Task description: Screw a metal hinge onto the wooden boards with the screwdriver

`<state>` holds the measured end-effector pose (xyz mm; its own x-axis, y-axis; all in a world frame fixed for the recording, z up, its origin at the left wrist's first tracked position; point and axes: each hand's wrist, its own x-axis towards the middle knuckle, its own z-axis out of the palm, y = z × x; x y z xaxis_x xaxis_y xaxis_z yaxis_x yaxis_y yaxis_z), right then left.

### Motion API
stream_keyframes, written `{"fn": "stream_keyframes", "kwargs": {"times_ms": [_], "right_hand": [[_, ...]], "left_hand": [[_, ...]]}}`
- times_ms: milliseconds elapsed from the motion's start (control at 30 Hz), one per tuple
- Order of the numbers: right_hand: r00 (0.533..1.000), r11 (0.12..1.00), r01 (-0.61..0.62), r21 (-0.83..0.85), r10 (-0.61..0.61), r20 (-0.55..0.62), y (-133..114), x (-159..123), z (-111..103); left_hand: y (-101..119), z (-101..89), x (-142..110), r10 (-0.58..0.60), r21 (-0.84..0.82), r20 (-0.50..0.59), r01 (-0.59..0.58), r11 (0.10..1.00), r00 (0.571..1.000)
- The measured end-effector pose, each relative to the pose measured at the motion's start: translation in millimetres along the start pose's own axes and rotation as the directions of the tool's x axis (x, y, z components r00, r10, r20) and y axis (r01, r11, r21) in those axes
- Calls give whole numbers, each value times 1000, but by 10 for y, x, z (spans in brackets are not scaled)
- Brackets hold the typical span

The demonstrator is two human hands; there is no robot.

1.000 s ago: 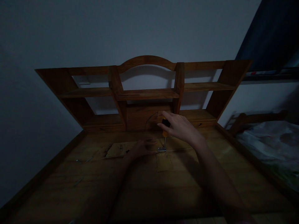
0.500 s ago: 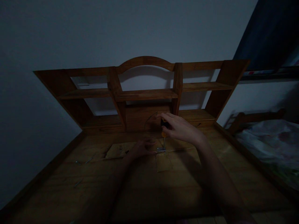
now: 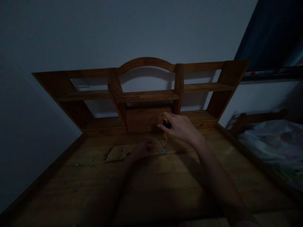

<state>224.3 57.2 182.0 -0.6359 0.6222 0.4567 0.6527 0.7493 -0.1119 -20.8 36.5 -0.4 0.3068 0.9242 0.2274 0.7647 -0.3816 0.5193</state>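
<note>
In dim light, my right hand is closed round the black and yellow handle of a screwdriver. The tool stands upright with its tip down on a small metal hinge on the wooden desk top. My left hand lies on the wood just left of the hinge, fingertips against it, fingers stretched out. A pale flat wooden panel lies under and to the left of that hand.
A wooden hutch with shelves rises at the back of the desk against a pale wall. Small screws or nails lie on the left of the desk. A bed with a light cover stands at the right.
My right hand has shifted its grip slightly on the screwdriver handle, which stays upright on the hinge. My left hand has not moved. The view has drifted a little.
</note>
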Motion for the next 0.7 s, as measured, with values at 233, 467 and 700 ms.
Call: {"fn": "stream_keyframes", "kwargs": {"times_ms": [233, 467, 700], "right_hand": [[999, 997, 45, 63, -47, 19, 36, 1, 21], [995, 987, 79, 139, -87, 50, 87, -11, 18], [998, 992, 65, 105, -66, 4, 62, 8, 28]], "left_hand": [[17, -15, 12, 5, -28, 25, -4, 1000, 1000], [-2, -2, 15, -14, -39, 26, 15, 999, 1000], [34, -29, 5, -42, -11, 30, 43, 999, 999]]}}
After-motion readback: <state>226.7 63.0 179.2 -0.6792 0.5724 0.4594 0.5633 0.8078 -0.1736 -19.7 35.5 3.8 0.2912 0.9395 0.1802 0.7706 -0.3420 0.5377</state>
